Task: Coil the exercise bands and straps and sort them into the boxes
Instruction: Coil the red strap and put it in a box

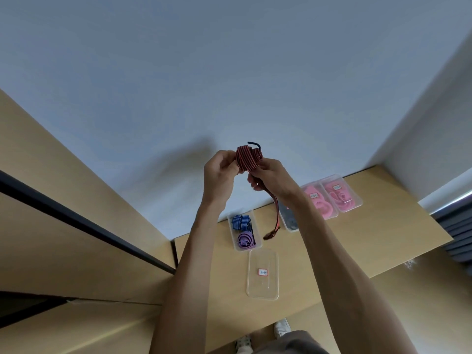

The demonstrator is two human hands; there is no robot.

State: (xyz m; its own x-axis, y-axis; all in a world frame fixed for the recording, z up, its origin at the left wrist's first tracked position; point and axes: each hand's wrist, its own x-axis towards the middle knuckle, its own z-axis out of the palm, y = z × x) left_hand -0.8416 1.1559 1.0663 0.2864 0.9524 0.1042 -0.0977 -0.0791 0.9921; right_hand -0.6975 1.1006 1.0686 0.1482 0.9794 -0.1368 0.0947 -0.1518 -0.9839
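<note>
Held up above the worktop (pixel 332 251), the red-and-black striped strap (pixel 249 157) looks light, soft and springy—the left hand (pixel 221 172) pinches the coil, the right hand's (pixel 270 177) curled fingers grip the hanging tail—best held across the wraps.

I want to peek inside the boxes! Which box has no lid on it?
The box holding the blue striped band and purple band. Its lid lies beside it; the two pink-filled boxes are lidded.
</note>
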